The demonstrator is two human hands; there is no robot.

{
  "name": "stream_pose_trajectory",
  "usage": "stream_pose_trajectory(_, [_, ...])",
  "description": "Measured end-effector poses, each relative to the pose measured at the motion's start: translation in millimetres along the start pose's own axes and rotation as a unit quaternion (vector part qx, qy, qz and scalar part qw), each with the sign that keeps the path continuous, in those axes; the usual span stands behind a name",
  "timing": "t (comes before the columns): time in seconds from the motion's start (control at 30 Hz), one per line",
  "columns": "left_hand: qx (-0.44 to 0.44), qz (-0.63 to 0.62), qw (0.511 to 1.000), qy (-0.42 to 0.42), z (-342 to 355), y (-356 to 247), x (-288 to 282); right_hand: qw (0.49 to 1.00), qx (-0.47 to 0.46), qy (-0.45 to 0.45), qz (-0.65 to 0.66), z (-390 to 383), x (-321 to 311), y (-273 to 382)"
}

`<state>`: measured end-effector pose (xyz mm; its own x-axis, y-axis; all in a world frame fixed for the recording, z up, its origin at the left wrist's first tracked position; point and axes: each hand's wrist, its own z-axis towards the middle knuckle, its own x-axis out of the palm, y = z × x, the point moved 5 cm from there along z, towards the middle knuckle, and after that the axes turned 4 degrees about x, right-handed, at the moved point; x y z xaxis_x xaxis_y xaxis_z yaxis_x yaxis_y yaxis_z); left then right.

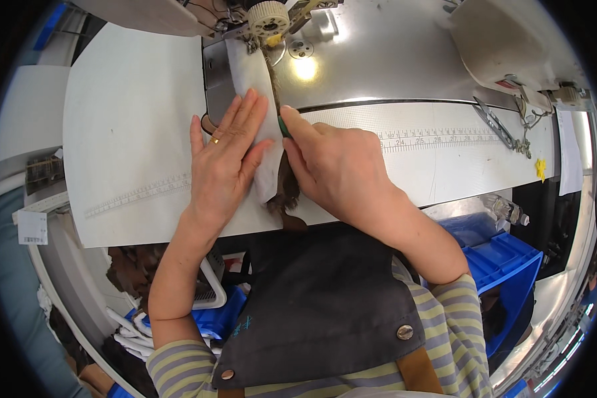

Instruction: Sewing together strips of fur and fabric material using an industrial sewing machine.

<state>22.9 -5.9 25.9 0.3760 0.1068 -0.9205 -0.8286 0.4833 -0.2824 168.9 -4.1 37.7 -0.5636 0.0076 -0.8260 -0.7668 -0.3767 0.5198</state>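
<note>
A long strip of white fabric point(266, 174) runs from under the sewing machine head point(268, 20) toward me, with brown fur point(288, 189) along its right edge. My left hand point(220, 156) lies on the strip, fingers stretched out and thumb apart, a ring on one finger. On the strip's right side, my right hand point(351, 166) is closed, thumb and forefinger pinching a small green object point(284, 126), perhaps a tool handle. Most of that object is hidden by the fingers. The near end of the fur hangs over the table's front edge.
Metal thread snips point(494, 124) lie on the white table point(132, 119) at right, near a yellow scrap point(540, 169). Ruler markings cross the tabletop. Below the edge are a blue bin point(511, 259), a plastic bottle point(509, 209) and a white basket point(211, 288).
</note>
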Motion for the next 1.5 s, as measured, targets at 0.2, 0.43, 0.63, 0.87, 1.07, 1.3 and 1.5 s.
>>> stream_pose_trajectory(0.2, [0.007, -0.001, 1.000, -0.002, 0.5, 6.0, -6.5, 0.994, -0.094, 0.045, -0.011, -23.4, -7.0, 8.3])
stream_pose_trajectory(0.43, [-0.002, -0.038, 0.999, -0.019, 0.8, 9.4, -7.3, 0.995, -0.072, 0.061, 0.015, -20.0, -12.7, 6.6])
stream_pose_trajectory(0.63, [-0.010, -0.082, 0.996, -0.039, 18.1, 22.5, -3.6, 0.995, -0.070, 0.072, -0.016, 5.2, -13.3, 0.4])
stream_pose_trajectory(0.87, [0.057, 0.002, 0.997, -0.050, 31.9, 27.4, -6.5, 0.997, -0.039, 0.071, 0.004, 18.6, -12.6, -7.7])
stream_pose_trajectory(1.07, [-0.013, -0.065, 0.998, -0.012, 28.2, 21.0, -10.6, 0.987, 0.003, 0.086, 0.133, -7.3, -12.9, -0.7])
stream_pose_trajectory(1.3, [0.002, -0.031, 0.999, -0.019, 10.6, 10.2, -8.6, 0.993, -0.093, 0.075, 0.018, -50.7, -4.9, 26.3])
stream_pose_trajectory(1.5, [0.004, -0.020, 0.999, -0.032, 1.2, 10.2, -5.4, 0.957, -0.157, 0.215, 0.113, -64.7, -22.5, 21.4])
